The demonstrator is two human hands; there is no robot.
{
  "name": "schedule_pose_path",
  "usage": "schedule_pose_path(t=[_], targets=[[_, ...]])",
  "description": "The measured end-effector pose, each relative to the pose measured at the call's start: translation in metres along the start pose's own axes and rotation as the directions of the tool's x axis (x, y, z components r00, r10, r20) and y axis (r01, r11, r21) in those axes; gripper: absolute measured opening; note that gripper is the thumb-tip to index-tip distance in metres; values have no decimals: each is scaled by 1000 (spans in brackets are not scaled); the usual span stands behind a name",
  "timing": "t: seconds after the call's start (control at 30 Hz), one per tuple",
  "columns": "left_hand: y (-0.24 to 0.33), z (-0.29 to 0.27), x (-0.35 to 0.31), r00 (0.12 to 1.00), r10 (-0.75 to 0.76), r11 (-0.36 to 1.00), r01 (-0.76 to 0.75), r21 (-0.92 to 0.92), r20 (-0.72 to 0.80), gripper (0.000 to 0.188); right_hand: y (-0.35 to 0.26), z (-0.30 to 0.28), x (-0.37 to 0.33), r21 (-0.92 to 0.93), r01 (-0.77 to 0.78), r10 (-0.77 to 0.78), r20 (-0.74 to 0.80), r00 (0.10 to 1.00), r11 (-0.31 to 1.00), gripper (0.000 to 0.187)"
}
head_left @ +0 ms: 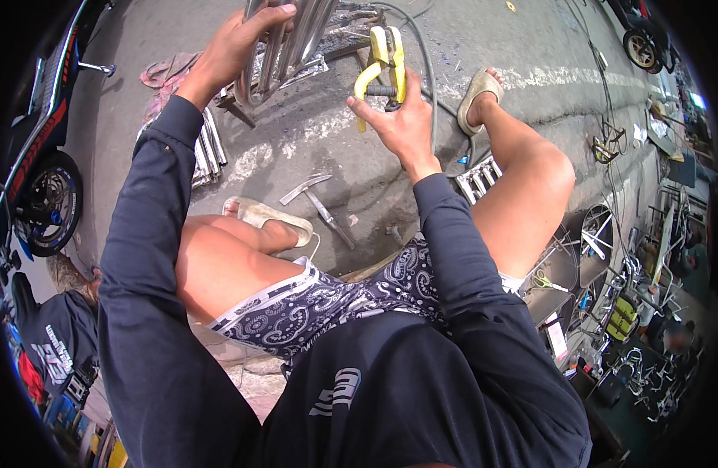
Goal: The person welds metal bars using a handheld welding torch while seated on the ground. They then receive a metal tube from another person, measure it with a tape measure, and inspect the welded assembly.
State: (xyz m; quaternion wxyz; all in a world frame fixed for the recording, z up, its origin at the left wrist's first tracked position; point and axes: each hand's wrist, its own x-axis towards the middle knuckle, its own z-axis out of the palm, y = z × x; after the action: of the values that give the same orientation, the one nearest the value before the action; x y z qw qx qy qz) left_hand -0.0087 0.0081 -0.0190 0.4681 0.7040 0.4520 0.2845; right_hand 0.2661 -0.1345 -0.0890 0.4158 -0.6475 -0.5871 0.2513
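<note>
My left hand (232, 48) is raised at the top and wraps round a bundle of bent, shiny metal tubes (274, 72), partly cut off by the upper edge. To its right, my right hand (402, 129) grips a yellow clamp (386, 58) with a dark ribbed bar or spring across its middle. The clamp's jaws point up and away from me, and I cannot make out anything between them. On the ground between my feet lies a hammer (320, 209) with a narrow metal head.
Straight metal tubes (209, 150) lie by a pink cloth (170, 72) on the left. A grey cable (430, 58) loops past my right hand. More tubes (477, 181) lie under my right knee. A motorbike (47, 199) and a crouching person (58, 327) are far left; yellow-handled scissors (550, 283) lie right.
</note>
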Motion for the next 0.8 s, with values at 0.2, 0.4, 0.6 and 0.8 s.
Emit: schedule_pose_path(t=[0.2,0.4,0.6,0.8], targets=[[2,-1,-2,999,-30,999,30,37,16,68,2,7,-7,-266,95,-81,63,995,959,98],[2,0,-4,998,-3,997,-2,71,64,71,5,8,-1,-86,-12,10,-22,1000,996,86],[4,-3,-2,999,38,999,-38,34,8,63,4,-26,28,626,-457,413,228,882,632,56],[4,-1,-1,999,33,999,-32,-29,31,62,-2,-14,19,508,-510,419,291,860,695,60]])
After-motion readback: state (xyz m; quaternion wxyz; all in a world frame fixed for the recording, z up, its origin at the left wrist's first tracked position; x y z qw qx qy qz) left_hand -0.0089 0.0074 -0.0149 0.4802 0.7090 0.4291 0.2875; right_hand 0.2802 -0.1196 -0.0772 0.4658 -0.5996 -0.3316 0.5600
